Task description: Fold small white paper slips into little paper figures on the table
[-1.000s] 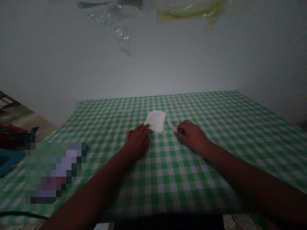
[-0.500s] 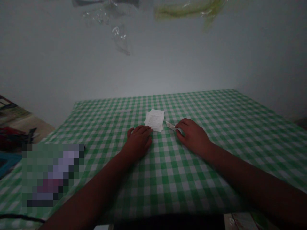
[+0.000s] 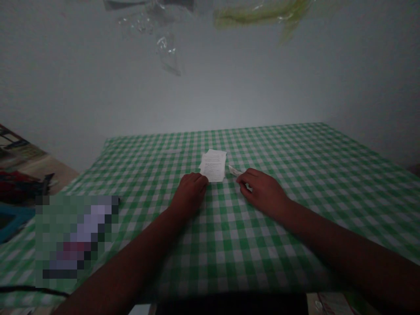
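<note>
A small pile of white printed sheets (image 3: 214, 167) lies slightly askew on the green-and-white checked tablecloth, in the middle of the view. At its lower left corner is my left hand (image 3: 192, 190), fingers curled together and closed on the edge of the top sheet. My right hand (image 3: 259, 189) pinches a narrow folded piece of paper (image 3: 234, 171) between thumb and fingers, just right of the pile and apart from it. Part of that folded piece is hidden behind the fingers.
A blurred-out, screen-like object (image 3: 78, 238) rests at the left of the tablecloth (image 3: 295, 148), with a black cable (image 3: 33, 289) near it. A faint pale strip (image 3: 173, 151) lies behind the pile. Beyond the table rises a wall (image 3: 229, 87) with tape on it.
My left fingers have drawn in from lying over the sheets to a curl at the corner. The top sheet has turned straighter. My right fingers have closed further round the folded paper.
</note>
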`<move>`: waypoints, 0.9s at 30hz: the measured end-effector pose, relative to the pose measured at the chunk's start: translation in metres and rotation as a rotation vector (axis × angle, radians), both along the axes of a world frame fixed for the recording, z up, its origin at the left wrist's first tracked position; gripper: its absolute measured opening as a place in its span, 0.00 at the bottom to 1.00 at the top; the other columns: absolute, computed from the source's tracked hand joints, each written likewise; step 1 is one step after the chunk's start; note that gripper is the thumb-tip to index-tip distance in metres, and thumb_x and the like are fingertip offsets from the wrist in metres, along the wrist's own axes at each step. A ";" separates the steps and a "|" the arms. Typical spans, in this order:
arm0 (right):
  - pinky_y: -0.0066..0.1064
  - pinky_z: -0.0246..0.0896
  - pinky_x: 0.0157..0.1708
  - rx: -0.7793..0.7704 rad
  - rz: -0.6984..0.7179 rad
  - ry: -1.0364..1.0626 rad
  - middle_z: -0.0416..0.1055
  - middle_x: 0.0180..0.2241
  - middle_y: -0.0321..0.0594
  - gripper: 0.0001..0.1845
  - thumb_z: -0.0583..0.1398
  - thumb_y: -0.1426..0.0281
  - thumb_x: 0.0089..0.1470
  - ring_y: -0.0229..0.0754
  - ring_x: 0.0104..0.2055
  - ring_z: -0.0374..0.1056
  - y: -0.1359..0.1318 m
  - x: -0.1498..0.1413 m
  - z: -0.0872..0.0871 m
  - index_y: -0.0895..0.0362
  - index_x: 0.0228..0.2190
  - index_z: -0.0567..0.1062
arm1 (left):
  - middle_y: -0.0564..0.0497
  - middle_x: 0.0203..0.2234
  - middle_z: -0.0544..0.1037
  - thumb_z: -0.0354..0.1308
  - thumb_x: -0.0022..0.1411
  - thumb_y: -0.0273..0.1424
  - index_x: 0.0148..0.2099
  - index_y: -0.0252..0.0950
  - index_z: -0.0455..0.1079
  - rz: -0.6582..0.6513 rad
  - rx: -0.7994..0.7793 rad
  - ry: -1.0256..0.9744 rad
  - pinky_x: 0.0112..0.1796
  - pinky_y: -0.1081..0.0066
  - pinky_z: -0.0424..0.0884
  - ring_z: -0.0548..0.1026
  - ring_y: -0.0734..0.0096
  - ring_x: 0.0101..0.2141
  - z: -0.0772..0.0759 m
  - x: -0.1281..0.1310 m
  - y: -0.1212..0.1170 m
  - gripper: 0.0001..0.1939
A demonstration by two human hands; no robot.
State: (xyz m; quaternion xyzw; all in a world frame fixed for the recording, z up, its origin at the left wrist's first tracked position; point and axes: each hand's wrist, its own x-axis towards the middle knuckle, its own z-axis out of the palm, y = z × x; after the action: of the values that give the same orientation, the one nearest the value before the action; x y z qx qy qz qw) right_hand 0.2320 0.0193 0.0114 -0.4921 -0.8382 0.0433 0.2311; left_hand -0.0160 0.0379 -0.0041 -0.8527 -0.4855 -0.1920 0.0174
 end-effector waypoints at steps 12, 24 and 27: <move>0.36 0.63 0.43 -0.093 0.373 0.018 0.73 0.39 0.44 0.11 0.53 0.73 0.62 0.43 0.42 0.67 -0.015 -0.017 -0.006 0.57 0.40 0.75 | 0.49 0.30 0.72 0.54 0.62 0.24 0.33 0.37 0.68 0.047 -0.015 -0.084 0.39 0.65 0.66 0.70 0.64 0.35 -0.002 0.002 0.005 0.05; 0.41 0.60 0.53 -0.135 0.470 -0.010 0.74 0.46 0.46 0.15 0.55 0.74 0.61 0.45 0.49 0.67 -0.017 -0.017 -0.007 0.60 0.48 0.74 | 0.47 0.35 0.77 0.53 0.65 0.26 0.39 0.35 0.72 0.051 -0.034 -0.143 0.44 0.62 0.69 0.74 0.63 0.39 -0.001 -0.004 0.008 0.06; 0.41 0.61 0.54 -0.124 0.470 0.019 0.73 0.47 0.47 0.16 0.54 0.74 0.61 0.45 0.50 0.67 -0.017 -0.016 -0.009 0.60 0.49 0.74 | 0.47 0.37 0.78 0.54 0.64 0.25 0.40 0.36 0.73 0.029 -0.018 -0.139 0.46 0.61 0.68 0.74 0.62 0.41 0.002 -0.004 0.005 0.06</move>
State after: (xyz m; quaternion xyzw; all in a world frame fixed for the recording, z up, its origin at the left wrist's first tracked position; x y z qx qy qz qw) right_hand 0.2158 0.0024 0.0028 -0.2962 -0.9232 0.1519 0.1920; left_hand -0.0198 0.0430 -0.0026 -0.8303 -0.4996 -0.2463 -0.0212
